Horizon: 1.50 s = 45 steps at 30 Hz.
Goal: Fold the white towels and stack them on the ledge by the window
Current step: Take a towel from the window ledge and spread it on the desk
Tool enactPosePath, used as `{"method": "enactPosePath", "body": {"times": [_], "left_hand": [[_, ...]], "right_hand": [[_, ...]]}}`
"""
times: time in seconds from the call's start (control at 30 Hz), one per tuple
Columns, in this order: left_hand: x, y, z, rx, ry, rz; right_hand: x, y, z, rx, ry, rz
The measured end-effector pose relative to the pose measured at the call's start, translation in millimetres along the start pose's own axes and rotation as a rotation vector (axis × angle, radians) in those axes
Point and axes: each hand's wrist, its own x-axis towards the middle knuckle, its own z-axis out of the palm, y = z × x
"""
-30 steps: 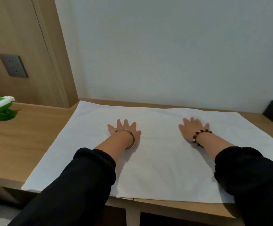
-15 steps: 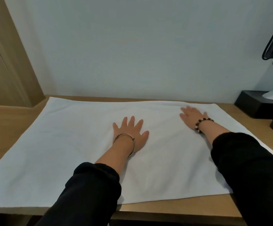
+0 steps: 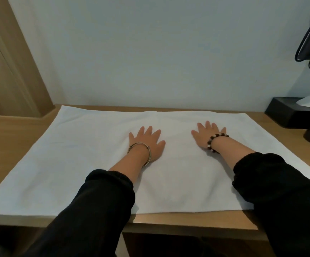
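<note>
While the white towel (image 3: 72, 164) lies spread flat across the wooden table (image 3: 11, 134), the left hand (image 3: 146, 143) presses on its middle, palm down, fingers straight and splayed. Just to its right, the right hand (image 3: 207, 135) rests flat likewise, fingers spread. A black box (image 3: 287, 114) sits at the far right.

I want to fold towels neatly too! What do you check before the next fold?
1. White towel spread flat on the wooden desk: ok.
2. Left hand pressing flat on the towel, fingers straight: ok.
3. Right hand pressing flat too: ok.
4. Black box apart from the towel's right edge: ok.
5. Near right corner of the towel: cannot tell, the black sleeve hides it.
6. Ledge by the window: cannot tell, not in view.
</note>
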Motion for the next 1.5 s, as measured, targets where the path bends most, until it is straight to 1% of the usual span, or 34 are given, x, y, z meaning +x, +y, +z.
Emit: {"method": "enactPosePath", "body": {"times": [0.03, 0.1, 0.17, 0.2, 0.3, 0.33, 0.37, 0.43, 0.5, 0.53, 0.67, 0.77, 0.87, 0.93, 1.0, 1.1, 1.13, 1.17, 1.27, 1.3, 1.4, 1.47, 1.5], "left_hand": [[-1.7, -1.8, -3.9, -0.027, -0.005, 0.025], [-8.3, -12.6, -10.9, -0.067, -0.041, 0.066], [-23.3, -35.1, -14.3, -0.046, -0.095, 0.05], [-34.4, -49.0, -14.0, -0.019, -0.114, 0.023], [-71.0, -90.4, -11.4, 0.076, -0.107, -0.059], [-81.7, -100.2, -12.1, 0.089, -0.104, -0.076], [-90.7, -107.1, -13.4, 0.09, -0.106, -0.085], [-104.0, -114.3, -14.7, 0.079, -0.113, -0.085], [-114.5, -120.7, -14.3, 0.063, -0.111, -0.092], [-120.1, -126.4, -13.2, 0.058, -0.106, -0.102], [-143.7, -162.7, -6.1, 0.036, -0.068, -0.164], [-162.7, -195.2, -3.3, -0.003, -0.025, -0.258], [-177.3, -222.6, -3.1, 0.016, -0.012, -0.35], [-184.0, -230.1, -2.6, 0.035, 0.006, -0.346], [-188.6, -229.3, -2.6, 0.023, 0.058, -0.312], [-193.3, -227.2, -7.3, -0.019, 0.129, -0.29], [-195.3, -228.6, -9.8, -0.02, 0.149, -0.322], [-197.9, -230.8, -12.0, 0.005, 0.176, -0.391], [-209.6, -237.3, -16.6, 0.071, 0.282, -0.699], [-212.4, -238.4, -17.4, 0.046, 0.295, -0.756], [-213.0, -240.3, -21.2, -0.096, 0.295, -0.81], [-211.8, -240.2, -27.3, -0.169, 0.271, -0.789], [-210.7, -239.5, -31.0, -0.203, 0.264, -0.777]], "right_hand": [[-8.8, -14.1, 1.9, 0.012, 0.006, -0.042], [-30.2, -42.7, 12.6, 0.053, 0.019, -0.186], [-50.0, -56.3, 24.2, 0.046, 0.024, -0.279], [-56.2, -56.6, 26.9, 0.033, 0.025, -0.278], [-68.2, -62.0, 19.8, 0.002, -0.005, -0.137], [-72.9, -72.3, 15.5, -0.023, 0.003, -0.119], [-79.2, -88.3, 12.6, -0.043, 0.033, -0.148], [-98.3, -129.6, 13.4, -0.004, 0.076, -0.298], [-119.8, -163.8, 23.7, 0.056, 0.042, -0.412], [-127.9, -173.6, 30.4, 0.056, 0.033, -0.431], [-136.8, -175.8, 41.2, 0.041, 0.087, -0.414], [-137.6, -175.5, 34.9, 0.02, 0.058, -0.395], [-140.2, -184.5, 33.5, -0.036, 0.029, -0.356], [-144.2, -193.4, 36.3, -0.018, 0.064, -0.44], [-147.8, -198.4, 40.3, 0.026, 0.09, -0.53], [-145.0, -197.4, 42.6, 0.033, 0.093, -0.532], [-144.0, -197.5, 42.7, 0.03, 0.096, -0.528], [-143.5, -197.7, 43.1, 0.029, 0.101, -0.526], [-143.7, -197.7, 44.8, 0.039, 0.108, -0.528], [-144.1, -197.3, 44.7, 0.055, 0.113, -0.528], [-147.1, -197.2, 41.6, 0.116, 0.144, -0.522], [-151.7, -196.7, 38.3, 0.157, 0.14, -0.535], [-153.2, -195.2, 36.3, 0.22, 0.12, -0.548]]}}
